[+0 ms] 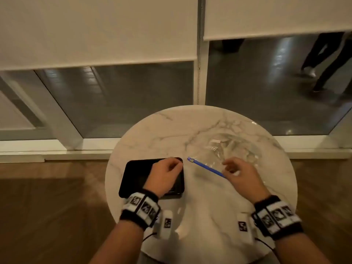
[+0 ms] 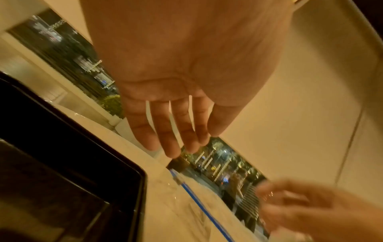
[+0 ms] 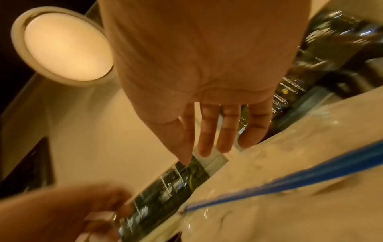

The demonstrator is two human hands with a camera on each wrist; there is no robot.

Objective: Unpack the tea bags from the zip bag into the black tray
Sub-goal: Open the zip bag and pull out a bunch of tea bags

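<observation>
A black tray (image 1: pixel 137 174) lies on the left of the round marble table (image 1: pixel 209 206). My left hand (image 1: pixel 176 165) hovers over the tray's far right corner with fingers relaxed; the left wrist view shows this hand (image 2: pixel 176 144) holding nothing beside the tray (image 2: pixel 62 180). A clear zip bag (image 1: pixel 234 149) with a blue zip strip (image 1: pixel 205 166) lies to the right, pale tea bags (image 1: pixel 215 147) dimly visible inside. My right hand (image 1: pixel 229 165) hangs just above the strip's near end, fingers loosely bent. In the right wrist view that hand (image 3: pixel 209 147) is empty above the strip (image 3: pixel 290 180).
The table stands against a low window with roller blinds (image 1: pixel 95 31) half down. Wooden floor (image 1: pixel 47 206) lies to both sides. Behind the glass, a person's legs (image 1: pixel 323 63) show at top right. A round ceiling lamp (image 3: pixel 64 45) appears in the right wrist view.
</observation>
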